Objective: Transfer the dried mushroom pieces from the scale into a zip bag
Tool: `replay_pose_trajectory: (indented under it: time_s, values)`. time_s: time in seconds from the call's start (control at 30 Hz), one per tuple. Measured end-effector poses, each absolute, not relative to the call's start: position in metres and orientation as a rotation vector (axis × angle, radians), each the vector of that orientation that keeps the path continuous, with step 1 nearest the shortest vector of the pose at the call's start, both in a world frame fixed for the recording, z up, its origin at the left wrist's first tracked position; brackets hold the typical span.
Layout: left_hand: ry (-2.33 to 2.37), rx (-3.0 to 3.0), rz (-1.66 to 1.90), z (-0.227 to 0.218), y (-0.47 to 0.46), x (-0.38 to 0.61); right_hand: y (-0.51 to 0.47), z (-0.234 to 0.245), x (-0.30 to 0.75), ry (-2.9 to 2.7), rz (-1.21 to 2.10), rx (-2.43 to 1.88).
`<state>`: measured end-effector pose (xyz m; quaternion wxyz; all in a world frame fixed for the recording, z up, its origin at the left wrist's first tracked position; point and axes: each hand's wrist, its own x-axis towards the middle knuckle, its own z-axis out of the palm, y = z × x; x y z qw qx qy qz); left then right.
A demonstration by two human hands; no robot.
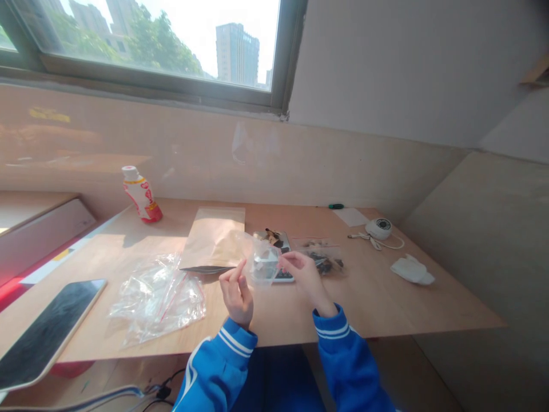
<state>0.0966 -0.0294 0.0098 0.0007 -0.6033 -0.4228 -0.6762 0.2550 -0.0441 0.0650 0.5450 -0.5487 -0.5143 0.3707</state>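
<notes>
Both my hands hold a small clear zip bag (pixel 262 258) up over the wooden table (pixel 386 297). My left hand (pixel 237 293) pinches its left edge, and my right hand (pixel 302 273) pinches its right edge. Behind the bag lies a small scale or tray (pixel 281 240) with dark pieces on it. A clear bag of dark pieces (pixel 322 256) lies just right of my right hand. A brown paper pouch (pixel 213 238) lies flat behind my left hand. Both sleeves are blue with white stripes.
A pile of clear zip bags (pixel 158 297) lies to the left. A phone (pixel 45 332) rests at the near left edge. A white and red bottle (pixel 141 194) stands at the back left. At the right are a white round device with cable (pixel 379 229), a white cloth (pixel 412 270) and a green pen (pixel 336 206).
</notes>
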Motion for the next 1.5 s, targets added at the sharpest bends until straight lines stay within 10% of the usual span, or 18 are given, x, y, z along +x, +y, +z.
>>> replay_pose_trajectory:
  time_s: [0.27, 0.83, 1.27, 1.5]
  values:
    - [-1.376, -1.720, -2.214, 0.013, -0.025, 0.096, -0.008, 0.041, 0.292, -1.674, 0.226, -1.573]
    - [-1.524, -1.649, -2.330, 0.008, -0.022, 0.099, -0.006, 0.033, 0.292, -1.800, 0.051, -1.758]
    - [-1.503, -1.729, -2.368, 0.007, -0.022, 0.101, -0.035, 0.106, 0.236, -1.288, 0.936, -1.235]
    - [-1.358, -1.852, -2.390, 0.004, -0.023, 0.099, -0.037, 0.111, 0.204, -1.535, 0.821, -1.399]
